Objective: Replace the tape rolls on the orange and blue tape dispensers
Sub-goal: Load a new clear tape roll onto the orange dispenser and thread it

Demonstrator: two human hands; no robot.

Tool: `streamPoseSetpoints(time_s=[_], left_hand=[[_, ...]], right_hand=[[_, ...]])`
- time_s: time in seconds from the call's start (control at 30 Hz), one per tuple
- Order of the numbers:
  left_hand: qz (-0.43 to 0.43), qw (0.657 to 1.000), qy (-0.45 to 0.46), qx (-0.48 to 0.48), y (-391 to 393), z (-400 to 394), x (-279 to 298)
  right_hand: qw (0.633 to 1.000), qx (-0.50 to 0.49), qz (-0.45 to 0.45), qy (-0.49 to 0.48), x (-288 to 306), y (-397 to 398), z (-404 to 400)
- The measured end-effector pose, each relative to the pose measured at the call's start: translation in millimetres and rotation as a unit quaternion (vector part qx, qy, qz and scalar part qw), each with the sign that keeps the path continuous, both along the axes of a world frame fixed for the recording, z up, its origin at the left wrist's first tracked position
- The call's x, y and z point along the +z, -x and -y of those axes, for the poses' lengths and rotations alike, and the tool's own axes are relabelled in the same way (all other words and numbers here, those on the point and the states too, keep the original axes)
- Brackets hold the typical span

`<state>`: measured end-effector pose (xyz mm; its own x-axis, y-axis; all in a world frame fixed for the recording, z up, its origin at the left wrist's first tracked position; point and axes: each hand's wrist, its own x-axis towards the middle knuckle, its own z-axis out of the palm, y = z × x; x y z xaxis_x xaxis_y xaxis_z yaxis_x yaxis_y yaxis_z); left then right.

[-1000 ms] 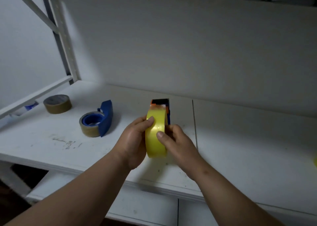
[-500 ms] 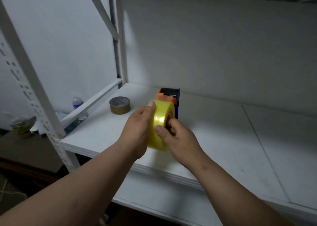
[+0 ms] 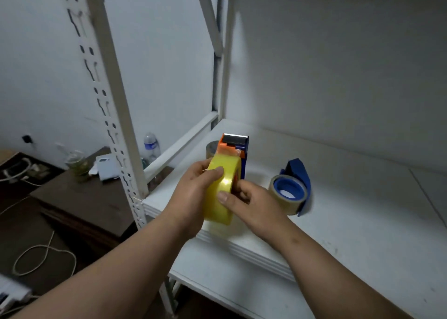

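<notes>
Since a moment ago the blue tape dispenser (image 3: 294, 189) has reappeared just right of the yellow tape roll (image 3: 223, 188), which hides most of the orange dispenser (image 3: 233, 146) above the shelf (image 3: 362, 222), left hand (image 3: 193, 195) and right hand (image 3: 251, 201) gripping it.

This looks like a storeroom or back workroom rather than a living space. A white metal shelving rack (image 3: 113, 115) with rows of keyhole slots in its upright stands against bare white walls (image 3: 48, 76), and its flat white shelf board (image 3: 350, 209) serves as a work surface. Packing gear lies on it: a blue tape dispenser (image 3: 294, 188) loaded with brownish tape. Beside the rack sits a dark wooden cabinet (image 3: 79, 197) cluttered with a jar, papers and a plastic water bottle (image 3: 152, 146). Loose cables (image 3: 41, 255) trail over the dark floor, and the light is dim.
</notes>
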<state>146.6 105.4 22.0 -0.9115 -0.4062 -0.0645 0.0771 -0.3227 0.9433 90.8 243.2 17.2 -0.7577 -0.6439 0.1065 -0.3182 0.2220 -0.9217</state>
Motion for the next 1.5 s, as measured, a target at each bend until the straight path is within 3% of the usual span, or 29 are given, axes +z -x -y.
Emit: streamPoseSetpoints(time_s=[0.27,0.63,1.0,1.3,1.5], left_hand=[[0.016,0.998,0.051,0.032,24,23,-6],[0.003,0.998,0.036,-0.05,54,62,-10],[-0.002,0.981,0.076,-0.179,60,123,-22],[-0.014,0.981,0.126,-0.148,57,127,-31],[-0.012,0.981,0.13,-0.141,59,118,-30]], right_hand=[[0.983,-0.169,-0.047,0.053,10,62,26],[0.974,-0.215,-0.074,0.002,26,103,67],[0.951,-0.281,-0.121,-0.046,18,81,111],[0.942,-0.317,-0.092,-0.07,20,67,113],[0.939,-0.308,-0.127,-0.082,20,69,107]])
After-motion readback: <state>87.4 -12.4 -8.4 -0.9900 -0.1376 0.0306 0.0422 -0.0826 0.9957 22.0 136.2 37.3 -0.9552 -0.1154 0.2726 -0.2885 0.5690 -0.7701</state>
